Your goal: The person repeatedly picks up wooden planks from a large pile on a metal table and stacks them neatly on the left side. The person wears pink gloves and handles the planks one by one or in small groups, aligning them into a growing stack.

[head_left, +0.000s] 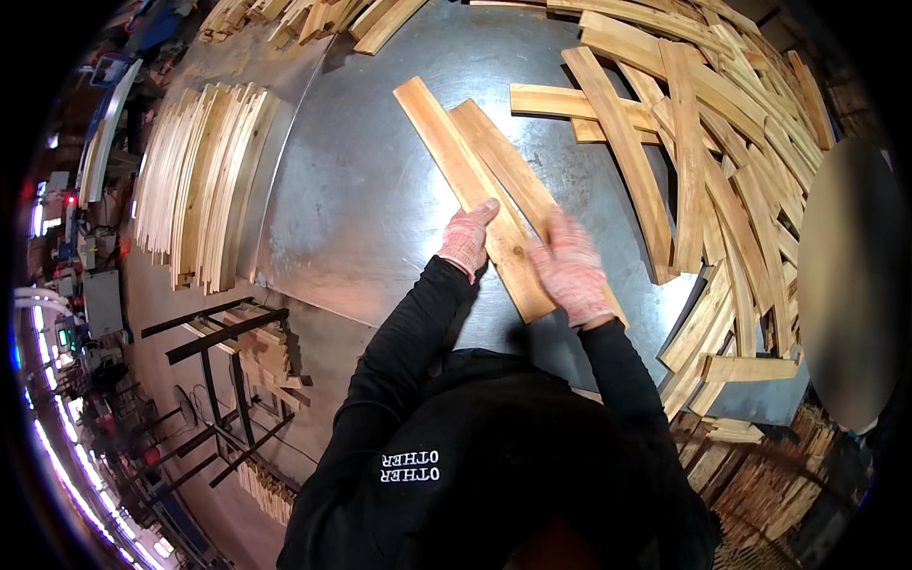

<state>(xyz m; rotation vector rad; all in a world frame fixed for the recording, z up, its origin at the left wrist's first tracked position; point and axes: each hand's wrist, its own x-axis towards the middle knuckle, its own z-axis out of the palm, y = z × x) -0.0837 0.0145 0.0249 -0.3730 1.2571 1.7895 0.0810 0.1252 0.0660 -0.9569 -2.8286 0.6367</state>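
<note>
Two light wooden boards lie slantwise in front of me over a grey metal table [347, 171]. Around the edge of the left board [442, 133] my left hand [465, 239] is closed, its thumb on the board's top face. My right hand [572, 266], slightly blurred, lies over the right board [503, 147] and reaches to the left board's edge; its fingers are partly smeared. Both hands wear pinkish-white knit gloves. The boards nearly touch near my hands and spread a little at their far ends.
A heap of loose boards [684, 152] covers the table's right side. To the left stands a tight row of stacked boards [204, 185]. More boards [313, 19] lie at the far edge. A black metal frame [228, 366] stands at lower left, and a wood pile [774, 484] at lower right.
</note>
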